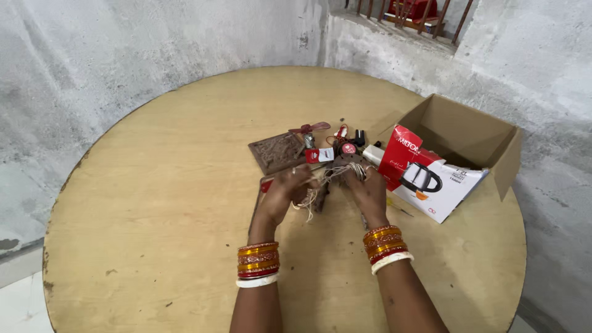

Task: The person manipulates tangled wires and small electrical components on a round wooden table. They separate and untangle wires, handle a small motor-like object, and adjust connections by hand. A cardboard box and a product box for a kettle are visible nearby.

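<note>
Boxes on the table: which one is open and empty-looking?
The plain brown cardboard box at the far right, its mouth open toward the camera. The other, a red-and-white kettle box, lies closed, flat beside the right hand.

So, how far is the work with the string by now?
Done: the brown box stands open, and the kettle carton and small parts lie out on the round table. In hand: the left hand and right hand both hold pale string over a dark round piece. Left: loose string ends hang down; the carved wooden tile lies untouched.
</note>
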